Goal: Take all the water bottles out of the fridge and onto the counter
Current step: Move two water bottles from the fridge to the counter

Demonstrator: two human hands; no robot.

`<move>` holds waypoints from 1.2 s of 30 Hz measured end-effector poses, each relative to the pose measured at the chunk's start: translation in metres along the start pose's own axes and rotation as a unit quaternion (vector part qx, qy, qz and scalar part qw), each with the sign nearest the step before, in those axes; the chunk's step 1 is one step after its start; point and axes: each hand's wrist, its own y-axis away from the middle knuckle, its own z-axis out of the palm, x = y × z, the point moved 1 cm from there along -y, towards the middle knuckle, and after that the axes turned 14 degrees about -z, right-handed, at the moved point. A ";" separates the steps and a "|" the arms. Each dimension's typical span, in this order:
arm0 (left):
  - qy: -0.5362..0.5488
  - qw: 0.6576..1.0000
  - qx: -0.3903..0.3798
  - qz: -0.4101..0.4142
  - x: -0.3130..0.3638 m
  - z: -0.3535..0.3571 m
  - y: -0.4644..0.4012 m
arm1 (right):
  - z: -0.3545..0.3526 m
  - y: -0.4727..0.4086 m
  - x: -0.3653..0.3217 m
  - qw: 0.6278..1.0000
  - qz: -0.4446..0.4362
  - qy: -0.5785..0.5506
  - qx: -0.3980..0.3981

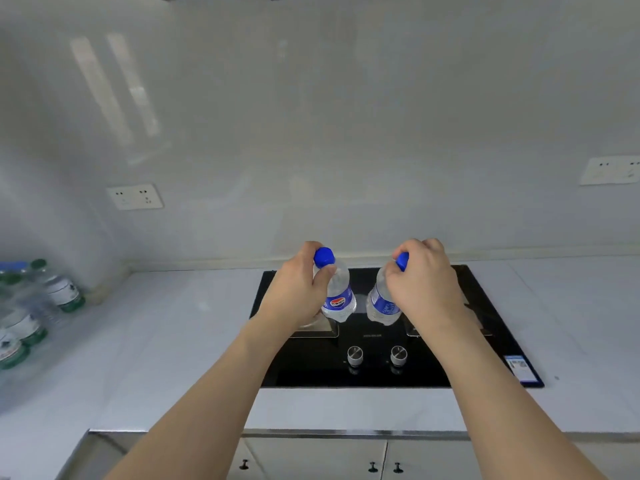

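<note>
A person's left hand [298, 289] and right hand [424, 285] each grasp a clear blue-capped plastic water bottle, the left bottle [337, 296] and the right bottle [382, 303], by the neck above the black glass hob [485, 341]. Several green-capped clear bottles [31, 313] already stand on the white counter [173, 341] at far left. The fridge is out of view, so what remains is unknown.

Two bare forearms, left hand [298, 289], right hand [424, 282], seemingly no sleeves

A black cooktop [485, 341] with two knobs [355, 355] sits inset.
</note>
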 end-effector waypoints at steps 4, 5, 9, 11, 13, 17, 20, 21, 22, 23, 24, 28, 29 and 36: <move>-0.008 0.999 0.027 -0.022 -0.040 -0.043 -0.006 | 0.031 -0.012 -0.044 0.999 -0.031 -0.005 -0.010; -0.009 0.999 0.034 -0.024 -0.049 -0.054 -0.007 | 0.038 -0.015 -0.055 0.999 -0.038 -0.005 -0.012; -0.005 0.998 0.055 -0.040 -0.086 -0.094 -0.013 | 0.069 -0.022 -0.098 0.998 -0.061 -0.013 -0.021; -0.004 0.997 0.065 -0.047 -0.104 -0.112 -0.015 | 0.085 -0.025 -0.118 0.997 -0.070 -0.016 -0.028; -0.003 0.996 0.071 -0.055 -0.117 -0.125 -0.016 | 0.097 -0.027 -0.133 0.996 -0.077 -0.020 -0.037; 0.003 0.993 0.084 -0.080 -0.146 -0.149 -0.020 | 0.121 -0.032 -0.162 0.993 -0.101 -0.029 -0.049; -0.002 0.991 0.090 -0.098 -0.162 -0.163 -0.025 | 0.136 -0.039 -0.175 0.991 -0.113 -0.035 -0.057; -0.002 0.990 0.093 -0.105 -0.167 -0.166 -0.026 | 0.140 -0.041 -0.178 0.991 -0.116 -0.035 -0.060; 0.001 0.989 0.097 -0.110 -0.171 -0.170 -0.029 | 0.145 -0.043 -0.182 0.990 -0.120 -0.036 -0.064; 0.005 0.988 0.103 -0.116 -0.176 -0.173 -0.032 | 0.152 -0.047 -0.185 0.989 -0.124 -0.037 -0.069; 0.008 0.987 0.107 -0.122 -0.181 -0.176 -0.034 | 0.158 -0.050 -0.188 0.988 -0.127 -0.039 -0.073; 0.009 0.981 0.125 -0.146 -0.197 -0.184 -0.044 | 0.181 -0.064 -0.199 0.984 -0.141 -0.057 -0.098; 0.006 0.979 0.131 -0.154 -0.201 -0.186 -0.048 | 0.187 -0.068 -0.203 0.982 -0.147 -0.062 -0.103; -0.009 0.968 0.166 -0.188 -0.224 -0.206 -0.080 | 0.228 -0.113 -0.224 0.972 -0.174 -0.097 -0.123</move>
